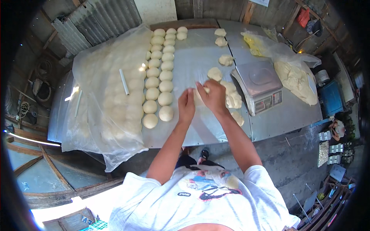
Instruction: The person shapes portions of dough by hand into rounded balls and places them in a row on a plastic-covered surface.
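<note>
My right hand [211, 96] has its fingers wrapped round a pale piece of dough [202, 90] over the metal table [200, 57]. My left hand [186, 100] is closed just left of it; what it holds, if anything, is hidden. Further left stand rows of smooth round dough balls [165, 98]. Rough dough lumps [233, 100] lie beside my right hand and toward the back of the table. To their right is a metal digital scale [257, 79].
A translucent plastic sheet [104, 88] with two white rods [124, 81] covers more balls at the left. A large dough mass [296, 81] lies in plastic at the right. Corrugated metal [92, 29] stands behind. Another person [338, 129] is at the far right beside trays.
</note>
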Available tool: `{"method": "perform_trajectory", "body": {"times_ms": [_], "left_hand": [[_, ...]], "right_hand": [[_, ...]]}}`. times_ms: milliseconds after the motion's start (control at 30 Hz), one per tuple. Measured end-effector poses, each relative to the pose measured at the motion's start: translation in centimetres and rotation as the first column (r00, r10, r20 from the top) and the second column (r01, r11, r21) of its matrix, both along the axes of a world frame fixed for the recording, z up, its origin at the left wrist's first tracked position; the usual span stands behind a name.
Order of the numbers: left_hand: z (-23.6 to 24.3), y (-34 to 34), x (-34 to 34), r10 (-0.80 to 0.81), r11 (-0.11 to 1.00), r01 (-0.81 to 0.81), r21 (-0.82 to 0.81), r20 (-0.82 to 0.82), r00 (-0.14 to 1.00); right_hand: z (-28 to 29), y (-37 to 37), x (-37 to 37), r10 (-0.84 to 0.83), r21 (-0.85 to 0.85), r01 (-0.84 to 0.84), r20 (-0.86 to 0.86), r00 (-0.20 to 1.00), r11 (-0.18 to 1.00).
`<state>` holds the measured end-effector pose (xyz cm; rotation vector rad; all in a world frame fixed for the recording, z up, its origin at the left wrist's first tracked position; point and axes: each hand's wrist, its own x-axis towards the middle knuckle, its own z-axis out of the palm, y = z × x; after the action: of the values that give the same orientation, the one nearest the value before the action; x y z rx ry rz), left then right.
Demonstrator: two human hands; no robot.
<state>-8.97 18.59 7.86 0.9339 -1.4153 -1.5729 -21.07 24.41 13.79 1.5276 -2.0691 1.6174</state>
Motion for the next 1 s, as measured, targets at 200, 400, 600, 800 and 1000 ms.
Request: {"method": "perform_trajectory", "body": {"times_ms": [200, 400, 600, 800, 1000], "left_hand": [[-11.2, 3.8, 3.6, 0.014, 0.629, -0.068, 0.774, 0.076, 0.997], [-4.4, -1.0, -0.7, 0.364, 0.928, -0.369, 0.057, 0.081, 0.928], [1.9, -1.3, -0.7, -0.042, 0.976, 0.053, -0.212, 0.058, 0.997], [-16.0, 9.4, 6.2, 0.089, 0.97, -0.099, 0.224, 0.058, 0.994], [-5.0, 8.4, 3.9, -0.135, 0.972, 0.135, -0.19, 0.018, 0.991]], "right_hand": [[-21.5, 6.6, 3.0, -0.182, 0.701, 0.102, 0.04, 0.983, 0.705], [-8.2, -0.9, 2.4, -0.004, 0.098, -0.297, 0.953, 0.302, 0.95], [2.1, 0.7, 0.0, -0.016, -0.034, 0.013, -0.111, 0.994, 0.999], [-21.4, 7.9, -1.0, -0.311, 0.686, 0.102, 0.188, 0.932, 0.72], [-9.6, 3.4, 2.8, 0.172, -0.179, -0.733, 0.981, -0.086, 0.657]]}}
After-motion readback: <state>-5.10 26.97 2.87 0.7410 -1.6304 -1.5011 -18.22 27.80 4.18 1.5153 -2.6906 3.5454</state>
